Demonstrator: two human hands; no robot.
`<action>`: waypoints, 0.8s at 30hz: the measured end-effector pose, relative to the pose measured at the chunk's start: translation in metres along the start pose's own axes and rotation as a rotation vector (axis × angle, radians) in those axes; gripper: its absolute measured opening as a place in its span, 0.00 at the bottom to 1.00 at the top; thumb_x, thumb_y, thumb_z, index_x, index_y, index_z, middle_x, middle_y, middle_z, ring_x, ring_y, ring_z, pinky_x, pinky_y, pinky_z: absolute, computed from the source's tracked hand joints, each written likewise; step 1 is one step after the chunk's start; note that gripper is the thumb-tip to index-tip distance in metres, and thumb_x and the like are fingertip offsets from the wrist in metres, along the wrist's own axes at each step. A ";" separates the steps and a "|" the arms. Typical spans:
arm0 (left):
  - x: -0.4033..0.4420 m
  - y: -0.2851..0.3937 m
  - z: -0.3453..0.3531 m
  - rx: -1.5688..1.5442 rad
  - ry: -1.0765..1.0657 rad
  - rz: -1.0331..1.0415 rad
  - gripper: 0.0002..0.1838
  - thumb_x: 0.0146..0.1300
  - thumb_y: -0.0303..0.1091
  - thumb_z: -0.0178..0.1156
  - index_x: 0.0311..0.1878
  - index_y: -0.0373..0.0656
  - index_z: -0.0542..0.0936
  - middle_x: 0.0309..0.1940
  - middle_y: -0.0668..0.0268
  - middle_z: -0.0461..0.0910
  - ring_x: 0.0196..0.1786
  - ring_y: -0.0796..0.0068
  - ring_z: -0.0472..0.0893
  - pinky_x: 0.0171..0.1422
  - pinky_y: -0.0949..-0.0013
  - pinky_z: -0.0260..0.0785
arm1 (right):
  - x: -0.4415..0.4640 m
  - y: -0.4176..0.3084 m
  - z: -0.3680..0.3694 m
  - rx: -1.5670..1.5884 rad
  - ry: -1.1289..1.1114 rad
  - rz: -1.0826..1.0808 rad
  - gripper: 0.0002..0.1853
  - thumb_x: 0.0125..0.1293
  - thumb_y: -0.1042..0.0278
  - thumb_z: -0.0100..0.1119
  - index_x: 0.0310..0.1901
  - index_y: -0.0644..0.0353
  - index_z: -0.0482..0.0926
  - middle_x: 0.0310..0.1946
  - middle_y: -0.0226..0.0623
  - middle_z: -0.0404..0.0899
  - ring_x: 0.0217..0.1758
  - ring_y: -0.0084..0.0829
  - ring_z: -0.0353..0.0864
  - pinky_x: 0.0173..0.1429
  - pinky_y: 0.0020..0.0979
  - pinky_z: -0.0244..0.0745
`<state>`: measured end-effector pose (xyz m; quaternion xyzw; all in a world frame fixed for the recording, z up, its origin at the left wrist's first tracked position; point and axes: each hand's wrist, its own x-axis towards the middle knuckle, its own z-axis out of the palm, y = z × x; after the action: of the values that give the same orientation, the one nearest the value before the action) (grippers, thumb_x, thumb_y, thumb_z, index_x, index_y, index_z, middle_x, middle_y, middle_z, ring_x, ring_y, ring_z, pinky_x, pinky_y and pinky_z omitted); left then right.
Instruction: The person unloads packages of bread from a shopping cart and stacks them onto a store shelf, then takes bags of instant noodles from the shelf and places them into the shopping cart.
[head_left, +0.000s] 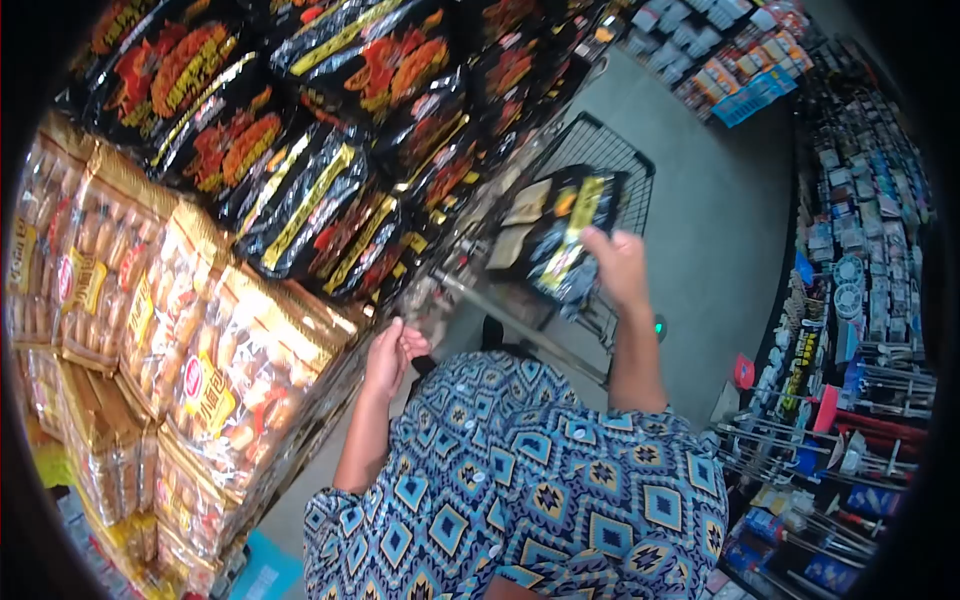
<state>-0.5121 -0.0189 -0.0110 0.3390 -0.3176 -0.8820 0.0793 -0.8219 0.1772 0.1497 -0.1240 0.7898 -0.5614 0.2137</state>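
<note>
My right hand [620, 265] grips the near right edge of a glossy black instant noodle pack [560, 270] with a yellow band, its thumb on top. The pack is slightly blurred and is over the shopping cart [648, 175]. Two tan rectangles show at its left side; I cannot tell whether they are printed on it or separate. My left hand [393, 352] is low beside the shelf edge, fingers loosely bent and apart, with nothing visible in it. Similar black packs [310, 200] are stacked on the left, beyond that hand.
Clear bags of small bread rolls [215, 375] with gold tops are piled at the left. A grey floor aisle [715, 200] runs past the cart. Racks of hanging small goods [850, 260] line the right side. A blue display tray [755, 97] stands at the far end.
</note>
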 end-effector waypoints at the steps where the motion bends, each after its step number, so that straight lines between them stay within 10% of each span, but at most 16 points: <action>1: -0.002 -0.010 -0.012 -0.003 0.030 -0.022 0.25 0.74 0.50 0.46 0.47 0.33 0.76 0.35 0.57 0.82 0.36 0.66 0.82 0.46 0.66 0.76 | 0.007 0.009 -0.008 -0.042 0.043 -0.032 0.23 0.63 0.58 0.64 0.15 0.59 0.69 0.12 0.29 0.71 0.13 0.19 0.70 0.16 0.25 0.64; 9: 0.001 -0.159 -0.177 0.199 0.662 -0.401 0.20 0.68 0.45 0.53 0.55 0.41 0.73 0.39 0.57 0.80 0.34 0.69 0.81 0.34 0.68 0.75 | 0.077 0.083 -0.050 -0.176 0.223 0.063 0.21 0.65 0.58 0.60 0.18 0.62 0.71 0.12 0.33 0.72 0.13 0.24 0.73 0.18 0.28 0.67; 18: -0.053 -0.162 -0.178 0.348 0.710 -0.541 0.22 0.67 0.47 0.53 0.59 0.44 0.72 0.42 0.60 0.81 0.34 0.71 0.81 0.31 0.67 0.72 | 0.149 0.160 -0.027 -0.173 0.160 0.181 0.22 0.66 0.52 0.57 0.23 0.62 0.72 0.15 0.38 0.76 0.13 0.26 0.74 0.15 0.27 0.67; 24: -0.040 -0.128 -0.147 0.341 0.702 -0.365 0.18 0.68 0.47 0.54 0.54 0.46 0.73 0.41 0.64 0.81 0.35 0.72 0.81 0.37 0.69 0.73 | 0.193 0.230 0.030 -0.378 -0.006 0.213 0.26 0.67 0.48 0.54 0.25 0.66 0.77 0.17 0.42 0.80 0.17 0.32 0.80 0.31 0.33 0.76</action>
<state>-0.3771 0.0213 -0.1514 0.6776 -0.3473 -0.6475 -0.0321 -0.9673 0.1460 -0.1128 -0.0794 0.8891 -0.3772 0.2468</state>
